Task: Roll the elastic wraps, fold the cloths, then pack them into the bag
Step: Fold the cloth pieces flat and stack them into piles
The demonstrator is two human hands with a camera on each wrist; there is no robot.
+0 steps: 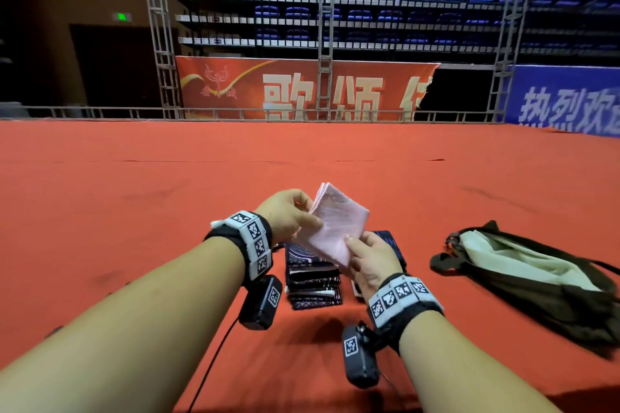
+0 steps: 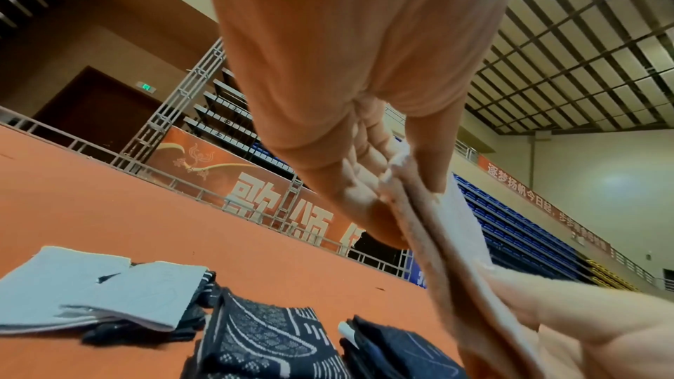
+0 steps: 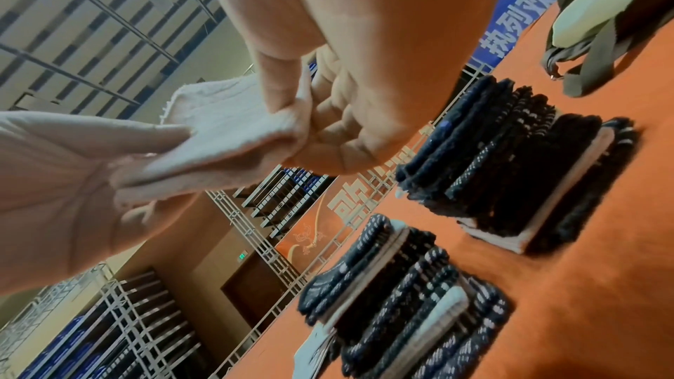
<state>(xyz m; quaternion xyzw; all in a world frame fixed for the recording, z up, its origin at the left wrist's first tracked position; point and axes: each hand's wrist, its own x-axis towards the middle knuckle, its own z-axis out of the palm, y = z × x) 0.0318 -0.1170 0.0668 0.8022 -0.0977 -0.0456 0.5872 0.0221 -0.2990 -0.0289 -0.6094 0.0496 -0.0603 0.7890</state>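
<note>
A: Head view first. Both hands are lifted above the red cloth surface point(image 1: 134, 211), holding a pink cloth point(image 1: 335, 221) between them. It is folded into a small square of several layers.

B: How does each hand hold it?

A: The left hand point(image 1: 288, 214) pinches the cloth's left edge, thumb on the near face and fingers behind. The right hand point(image 1: 370, 260) pinches its lower corner, thumb on top.

B: Do the wrist views agree?

A: Yes. In the left wrist view the left hand point(image 2: 346, 126) has its thumb and fingers closed on the layered edge of the pink cloth point(image 2: 448, 229), with the right hand point(image 2: 583, 322) gripping farther along. In the right wrist view the right hand point(image 3: 346, 82) has its fingers curled round the cloth point(image 3: 226, 123), and the left hand point(image 3: 65, 183) holds the other end.

B: What lies under the hands?

A: Two stacks of folded dark patterned cloths. One stack point(image 1: 312, 275) is directly below the hands; the second stack point(image 1: 391, 241) is mostly hidden behind the right hand. The right wrist view shows both side by side, with pale cloths among the dark layers.

B: And the bag?

A: The bag point(image 1: 553, 295) lies flat, well to the right of the right hand, dark with a pale lining showing at its mouth. Its strap point(image 1: 446, 261) curls toward the stacks.
</note>
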